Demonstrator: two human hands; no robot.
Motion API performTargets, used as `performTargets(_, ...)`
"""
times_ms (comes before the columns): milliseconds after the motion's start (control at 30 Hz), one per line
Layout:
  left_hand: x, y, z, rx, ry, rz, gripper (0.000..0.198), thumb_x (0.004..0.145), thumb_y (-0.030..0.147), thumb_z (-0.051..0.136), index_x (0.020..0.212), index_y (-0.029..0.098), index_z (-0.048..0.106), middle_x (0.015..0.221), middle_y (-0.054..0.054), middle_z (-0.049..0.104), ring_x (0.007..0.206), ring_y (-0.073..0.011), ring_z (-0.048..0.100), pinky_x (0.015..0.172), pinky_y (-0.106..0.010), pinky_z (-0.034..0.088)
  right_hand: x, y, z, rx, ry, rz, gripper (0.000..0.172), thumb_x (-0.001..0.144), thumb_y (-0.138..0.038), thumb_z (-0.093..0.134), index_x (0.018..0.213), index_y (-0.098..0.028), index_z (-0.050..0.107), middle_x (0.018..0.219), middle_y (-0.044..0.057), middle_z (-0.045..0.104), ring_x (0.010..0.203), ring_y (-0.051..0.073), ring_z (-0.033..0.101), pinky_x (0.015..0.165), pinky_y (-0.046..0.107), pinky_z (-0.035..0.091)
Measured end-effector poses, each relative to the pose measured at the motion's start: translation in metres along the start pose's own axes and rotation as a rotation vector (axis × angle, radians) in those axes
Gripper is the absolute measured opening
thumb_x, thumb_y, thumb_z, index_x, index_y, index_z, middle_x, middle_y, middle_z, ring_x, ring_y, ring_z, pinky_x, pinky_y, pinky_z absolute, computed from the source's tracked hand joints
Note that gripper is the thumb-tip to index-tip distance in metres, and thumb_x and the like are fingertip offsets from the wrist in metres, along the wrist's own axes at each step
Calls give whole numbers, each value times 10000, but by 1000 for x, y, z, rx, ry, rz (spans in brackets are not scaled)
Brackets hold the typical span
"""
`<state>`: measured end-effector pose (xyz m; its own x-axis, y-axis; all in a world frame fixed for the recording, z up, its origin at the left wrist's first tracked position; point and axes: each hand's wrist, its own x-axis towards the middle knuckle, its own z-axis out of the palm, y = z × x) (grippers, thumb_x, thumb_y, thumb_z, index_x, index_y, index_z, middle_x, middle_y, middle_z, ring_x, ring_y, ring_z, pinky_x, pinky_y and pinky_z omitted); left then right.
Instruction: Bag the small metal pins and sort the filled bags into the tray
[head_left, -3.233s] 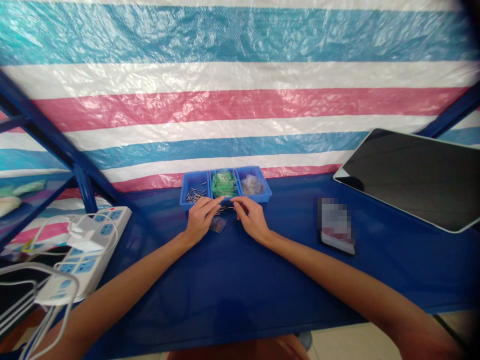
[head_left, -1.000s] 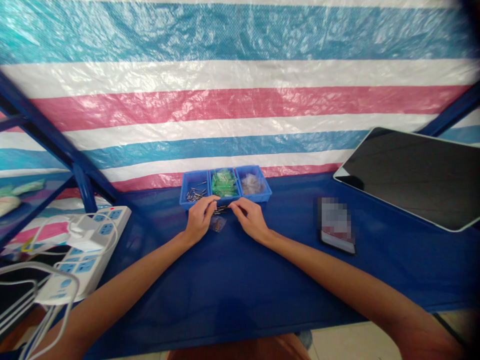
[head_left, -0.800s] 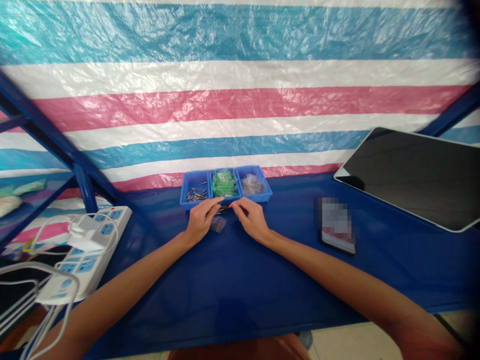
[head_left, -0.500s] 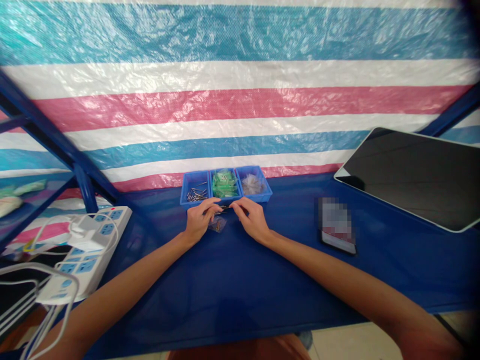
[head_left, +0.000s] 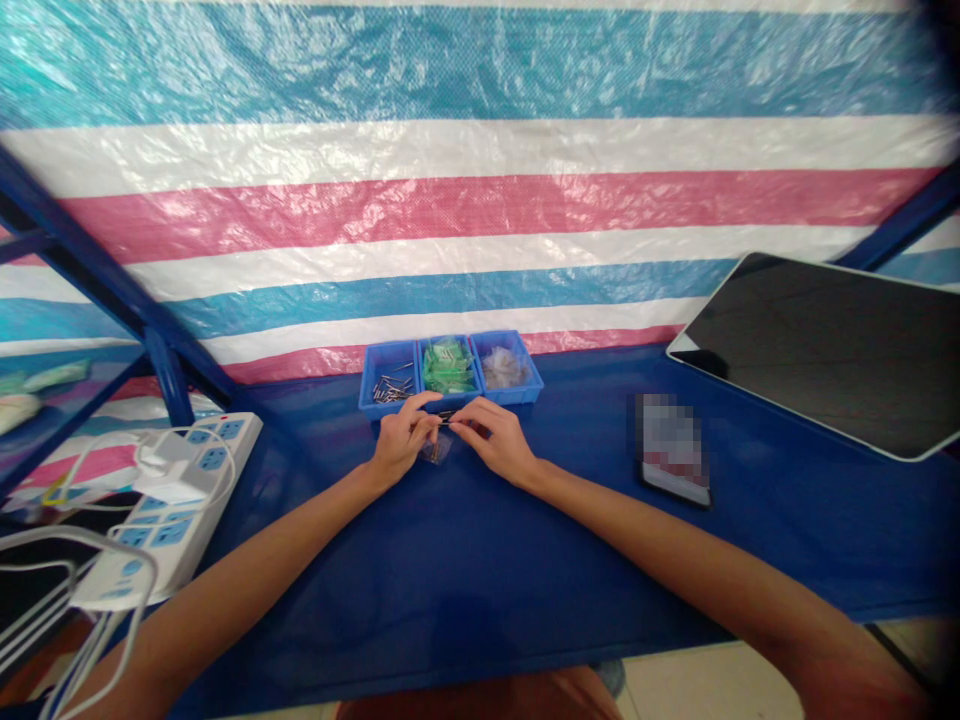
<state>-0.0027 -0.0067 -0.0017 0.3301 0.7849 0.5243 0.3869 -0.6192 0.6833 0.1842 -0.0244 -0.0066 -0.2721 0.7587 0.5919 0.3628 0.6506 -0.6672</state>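
My left hand (head_left: 397, 442) is closed in a pinch, with a thin dark metal rod (head_left: 445, 416) reaching out from its fingertips. The fingers of my right hand (head_left: 496, 440) pinch the rod's other end, so the two hands almost meet. Just below them a small clear plastic bag (head_left: 435, 450) with brass-coloured pieces in it lies on the table, partly behind my left fingers. Close behind my hands stands a blue three-part tray (head_left: 531, 392). Loose slim metal rods (head_left: 391, 390) fill its left part, green packets (head_left: 448, 368) its middle, and clear little bags (head_left: 504, 369) its right.
On the dark blue table (head_left: 450, 570), a phone (head_left: 679, 480) lies to the right, before a large dark-screened tablet or monitor (head_left: 825, 350). A white power strip (head_left: 187, 530) with cables is at the left, beside a blue metal frame (head_left: 166, 370). Striped sheeting (head_left: 480, 210) hangs behind.
My right hand has shifted slightly left, and its fingertips have closed in on the rod by my left hand. The left hand has stayed nearly in place.
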Motion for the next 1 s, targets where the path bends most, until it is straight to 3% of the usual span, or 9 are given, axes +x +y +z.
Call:
performTargets(233, -1, -2, -1, -4, -12, 17, 315, 924, 342, 455, 1181, 170, 512, 555, 58, 613, 412, -55, 497, 492, -150, 421, 0, 0, 0, -12, 6, 7, 194, 912, -314, 494, 881, -190, 640, 791, 34, 609, 693, 142, 540, 648, 257, 438)
performTargets(433, 1, 0, -1, 96, 114, 85, 224, 861, 331, 571, 1017, 190, 647, 884, -39, 711, 720, -127, 660, 710, -234, 519, 1, 4, 1, 38, 162, 187, 242, 921, -373, 455, 876, -182, 597, 730, 17, 601, 600, 131, 521, 579, 246, 423)
performTargets(533, 2, 0, -1, 142, 149, 107, 180, 872, 312, 557, 929, 192, 678, 887, -42, 710, 797, -148, 662, 789, -266, 513, 0, 4, 1, 55, 155, 202, 249, 919, -385, 449, 880, -184, 589, 723, 12, 600, 588, 127, 524, 569, 241, 427)
performTargets(733, 2, 2, -2, 170, 119, 69, 212, 894, 326, 515, 881, 177, 664, 809, -29, 689, 696, -125, 634, 715, -241, 496, 0, 1, 0, 32, 106, 150, 239, 910, -385, 469, 933, -189, 604, 783, 25, 625, 630, 139, 545, 602, 252, 437)
performTargets(1000, 1, 5, -3, 197, 119, 102, 246, 904, 330, 496, 799, 170, 650, 713, -12, 650, 635, -109, 583, 659, -231, 455, 1, -2, -1, -25, 85, 86, 267, 928, -368, 443, 839, -185, 616, 760, 34, 607, 675, 150, 543, 651, 269, 431)
